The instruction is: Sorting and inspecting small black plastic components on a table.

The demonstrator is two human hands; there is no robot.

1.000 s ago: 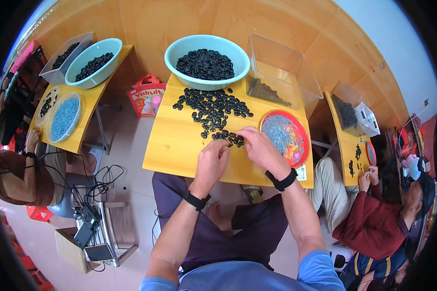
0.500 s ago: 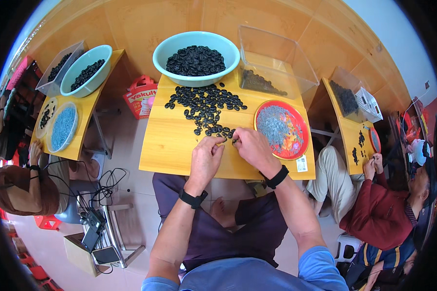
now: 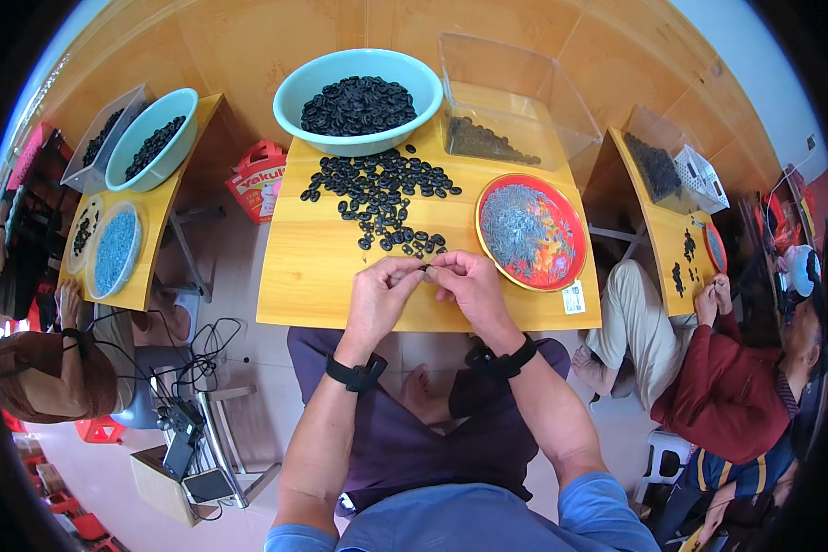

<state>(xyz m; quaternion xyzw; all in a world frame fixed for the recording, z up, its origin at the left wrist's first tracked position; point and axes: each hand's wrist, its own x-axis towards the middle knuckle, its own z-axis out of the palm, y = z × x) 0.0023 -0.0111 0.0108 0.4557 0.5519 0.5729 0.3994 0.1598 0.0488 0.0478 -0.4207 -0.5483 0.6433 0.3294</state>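
Close to the near edge of the wooden table (image 3: 317, 299), the fingertips of my two hands meet. My left hand (image 3: 383, 291) and my right hand (image 3: 471, 287) both pinch one small black oval piece (image 3: 424, 268), mostly covered by fingers. Just beyond them lies a loose spread of black oval pieces (image 3: 382, 198). To the right of my right hand sits a round red tray (image 3: 578, 216) with a gold rim, holding many small thin grey-blue pieces (image 3: 515, 225) over a flowered bottom.
At the back stand a light-blue basin (image 3: 290, 112) heaped with black pieces and a clear box (image 3: 501, 87) with more inside. Side tables (image 3: 161, 235) (image 3: 658, 248) hold similar containers. One person in a red sleeve (image 3: 722, 400) works at right, another sits at left. Cables (image 3: 207, 354) trail over a stool.
My right hand has come in from the black pieces to meet my left, and both now pinch one piece. The whole view has shifted slightly.
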